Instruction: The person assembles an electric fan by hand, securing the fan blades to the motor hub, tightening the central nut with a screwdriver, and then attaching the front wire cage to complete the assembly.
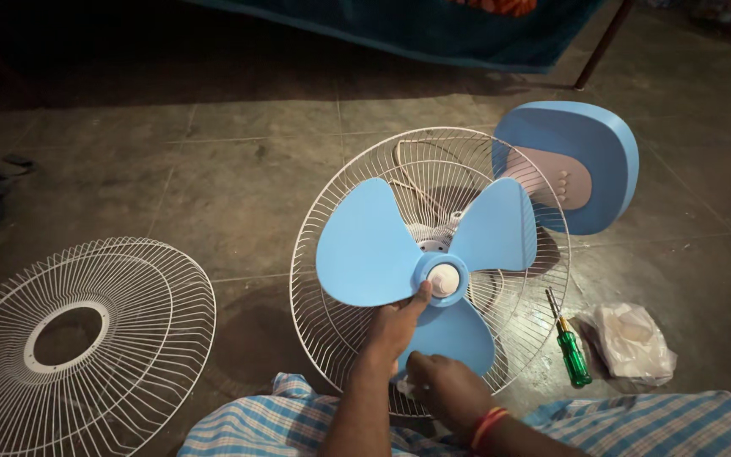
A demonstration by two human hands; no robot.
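Note:
A table fan lies on its back on the floor, its three-bladed light blue blade (365, 250) sitting inside the white wire rear grille (332, 195). The blade's hub has a white cap (444, 280). My left hand (392, 328) grips the blade at the hub, with the thumb against the hub's rim and the fingers hidden under the blade. My right hand (448, 388), a red thread band on its wrist, rests at the lowest blade and pinches a small white piece (404, 388), possibly cloth. The fan's blue base (590, 144) stands up at the upper right.
A second white wire grille (129, 338) lies flat on the floor at the left. A green-handled screwdriver (570, 354) and a crumpled clear plastic bag (636, 343) lie to the right of the fan. My checked blue cloth (281, 423) fills the bottom edge. A cot leg (602, 46) stands behind.

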